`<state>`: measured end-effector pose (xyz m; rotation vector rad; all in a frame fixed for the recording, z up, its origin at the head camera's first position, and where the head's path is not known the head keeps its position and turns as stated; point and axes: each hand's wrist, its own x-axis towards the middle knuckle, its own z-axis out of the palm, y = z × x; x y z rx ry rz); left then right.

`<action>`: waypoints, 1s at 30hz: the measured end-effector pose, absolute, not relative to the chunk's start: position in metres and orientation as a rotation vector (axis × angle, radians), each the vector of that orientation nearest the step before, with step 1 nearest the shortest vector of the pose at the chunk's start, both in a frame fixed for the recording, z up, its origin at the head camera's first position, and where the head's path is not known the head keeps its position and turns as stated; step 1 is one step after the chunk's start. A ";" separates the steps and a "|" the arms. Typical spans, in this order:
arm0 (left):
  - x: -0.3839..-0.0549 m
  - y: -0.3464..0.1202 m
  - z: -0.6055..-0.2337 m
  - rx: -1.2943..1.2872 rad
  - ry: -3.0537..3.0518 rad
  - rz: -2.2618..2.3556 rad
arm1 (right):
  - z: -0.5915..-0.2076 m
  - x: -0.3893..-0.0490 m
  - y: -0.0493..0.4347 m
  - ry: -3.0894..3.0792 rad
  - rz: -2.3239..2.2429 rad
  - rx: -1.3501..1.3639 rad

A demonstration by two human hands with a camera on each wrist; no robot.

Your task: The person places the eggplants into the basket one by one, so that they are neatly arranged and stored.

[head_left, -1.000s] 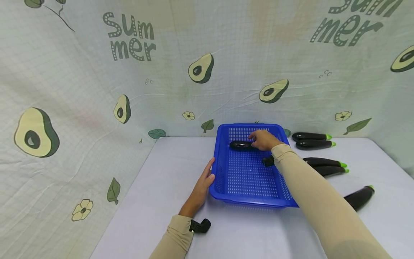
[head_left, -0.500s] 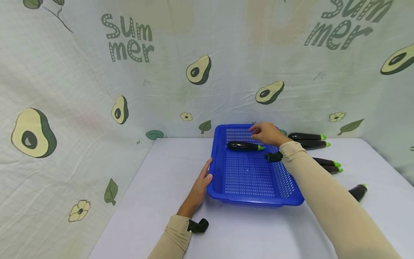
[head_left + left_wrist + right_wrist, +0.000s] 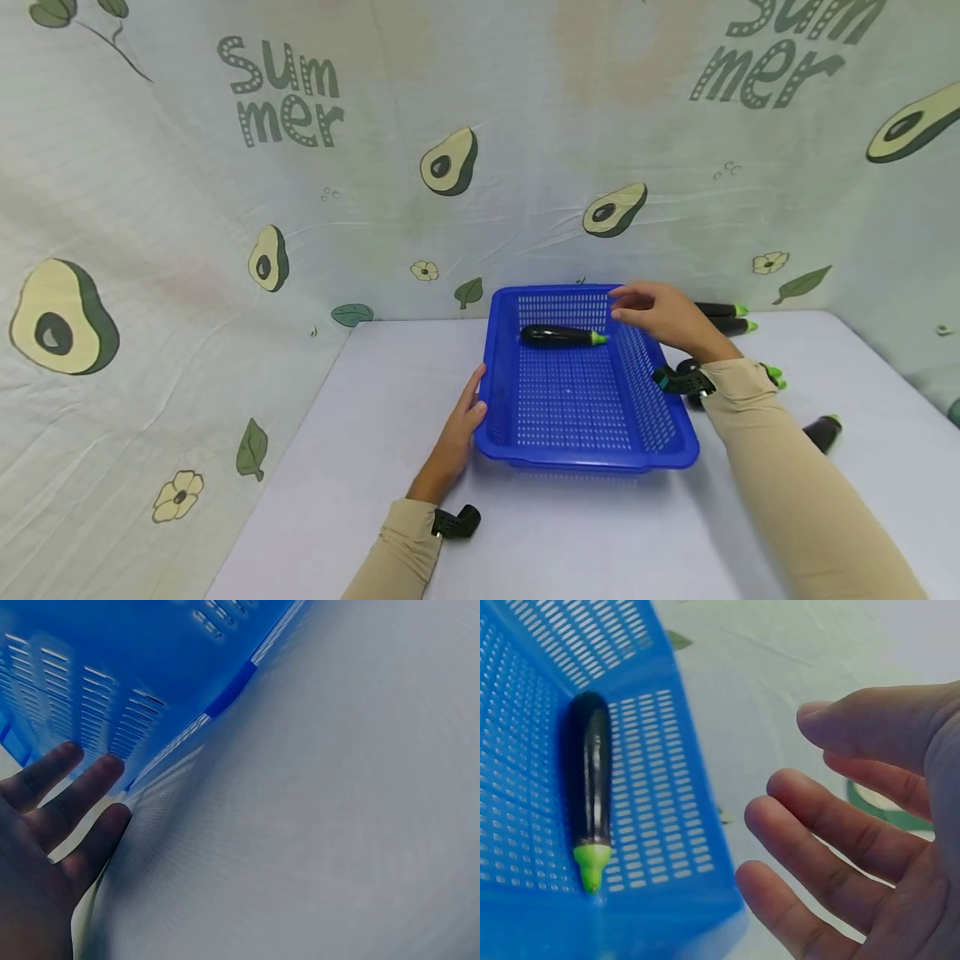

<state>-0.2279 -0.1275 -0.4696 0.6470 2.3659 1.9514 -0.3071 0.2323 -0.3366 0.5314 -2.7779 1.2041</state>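
A blue perforated basket (image 3: 585, 392) stood on the white bench (image 3: 337, 467), and a single dark eggplant (image 3: 561, 336) with a bright green stem end lay across its floor near the far wall, stem pointing to the person's right. The right hand (image 3: 663, 318) hung above the basket's far right corner, just beside the eggplant's stem end but clear of it; its grip was spread and loose, fingers (image 3: 832, 825) slightly bent and holding nothing. The left hand (image 3: 459, 432) rested on the bench against the basket's left wall, its grip flat, with straight fingers (image 3: 82, 791) touching the blue plastic near the lower rim. More eggplants lay on the bench to the right of the basket: two (image 3: 723, 311) at the back close to the cloth wall, partly hidden behind the right hand, and another (image 3: 822, 431) nearer, beside the right sleeve. A pale cloth printed with avocados (image 3: 450, 162) and the word "Summer" hung behind and along the left.
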 end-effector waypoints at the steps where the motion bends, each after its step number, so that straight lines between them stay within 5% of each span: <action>1: -0.228 -0.127 -0.470 0.647 2.365 1.951 | -0.337 -0.302 0.236 -2.766 1.215 0.518; 15: -0.229 -0.128 -0.471 0.726 2.341 1.983 | -0.354 -0.244 0.278 -2.691 1.221 0.277; 30: -0.230 -0.132 -0.473 0.710 2.341 1.981 | -0.371 -0.224 0.303 -2.582 1.148 0.269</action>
